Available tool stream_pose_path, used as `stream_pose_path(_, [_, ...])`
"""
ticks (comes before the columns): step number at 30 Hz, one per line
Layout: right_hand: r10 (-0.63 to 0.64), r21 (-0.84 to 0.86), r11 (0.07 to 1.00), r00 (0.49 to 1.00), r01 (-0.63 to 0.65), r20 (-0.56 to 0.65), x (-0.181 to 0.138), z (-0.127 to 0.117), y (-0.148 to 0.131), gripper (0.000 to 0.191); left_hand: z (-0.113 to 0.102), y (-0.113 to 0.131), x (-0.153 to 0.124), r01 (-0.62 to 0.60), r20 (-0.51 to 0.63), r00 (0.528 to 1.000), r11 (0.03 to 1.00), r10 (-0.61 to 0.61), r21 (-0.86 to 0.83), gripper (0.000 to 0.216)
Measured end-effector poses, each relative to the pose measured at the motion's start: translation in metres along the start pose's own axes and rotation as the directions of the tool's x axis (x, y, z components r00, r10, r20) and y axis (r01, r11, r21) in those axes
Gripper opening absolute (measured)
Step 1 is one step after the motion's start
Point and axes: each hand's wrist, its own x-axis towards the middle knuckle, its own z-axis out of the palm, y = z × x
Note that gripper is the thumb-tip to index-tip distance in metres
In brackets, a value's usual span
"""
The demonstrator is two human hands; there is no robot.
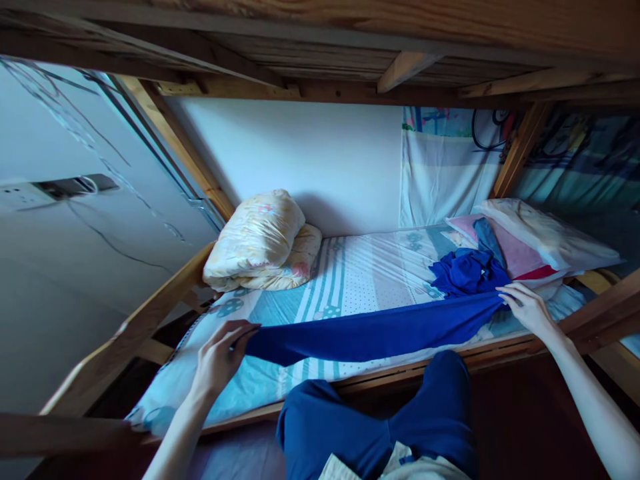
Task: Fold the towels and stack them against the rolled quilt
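Note:
A blue garment [380, 330] is stretched sideways over the striped bed sheet [350, 273] of a lower bunk. My left hand [220, 357] pinches its left end near the bed's front edge. My right hand [525, 307] grips its right end, where more blue cloth [465, 270] lies bunched up. Both hands are closed on the fabric and hold it taut between them.
A folded yellow quilt [260, 243] lies at the bed's left end. Pillows and folded cloth [530, 243] are piled at the right end. The wooden bed rail [590, 320] runs along the front, the upper bunk's slats [400, 67] overhead. My knees in blue trousers [380, 420] are below.

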Motion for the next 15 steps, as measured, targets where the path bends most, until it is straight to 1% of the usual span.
stream_pose_path(2, [-0.01, -0.013, 1.0, 1.0, 0.009, -0.007, 0.006, 0.004, -0.003, 0.027, -0.005, 0.003, 0.012, 0.118, -0.029, 0.993, 0.991, -0.116, 0.055, 0.034])
stream_pose_path(3, [-0.017, -0.014, 1.0, 1.0, 0.016, -0.008, 0.008, 0.006, -0.004, 0.028, -0.007, 0.004, 0.017, 0.193, -0.036, 0.981, 0.978, -0.19, 0.077, 0.034])
stream_pose_path(6, [-0.028, 0.006, 1.0, 1.0, 0.028, 0.005, 0.008, 0.011, -0.007, 0.028, -0.011, 0.006, 0.022, 0.382, -0.034, 0.924, 0.918, -0.381, 0.108, 0.037])
stream_pose_path(8, [-0.012, 0.042, 0.999, 0.999, 0.01, 0.042, 0.003, 0.013, -0.008, 0.03, -0.013, 0.008, 0.017, 0.454, -0.04, 0.891, 0.882, -0.453, 0.125, 0.038])
stream_pose_path(10, [0.036, 0.089, 0.995, 0.994, -0.045, 0.102, -0.006, 0.015, -0.009, 0.031, -0.015, 0.01, 0.006, 0.49, -0.059, 0.871, 0.86, -0.487, 0.143, 0.036])
stream_pose_path(11, [0.067, 0.111, 0.99, 0.988, -0.082, 0.136, -0.011, 0.015, -0.01, 0.032, -0.016, 0.011, -0.002, 0.493, -0.066, 0.87, 0.857, -0.489, 0.15, 0.034])
stream_pose_path(13, [0.126, 0.139, 0.978, 0.969, -0.157, 0.211, -0.022, 0.013, -0.011, 0.031, -0.021, 0.012, -0.017, 0.464, -0.062, 0.886, 0.871, -0.46, 0.161, 0.032])
stream_pose_path(15, [0.173, 0.149, 0.964, 0.943, -0.221, 0.283, -0.031, 0.011, -0.012, 0.031, -0.027, 0.012, -0.032, 0.409, -0.029, 0.912, 0.898, -0.41, 0.161, 0.032])
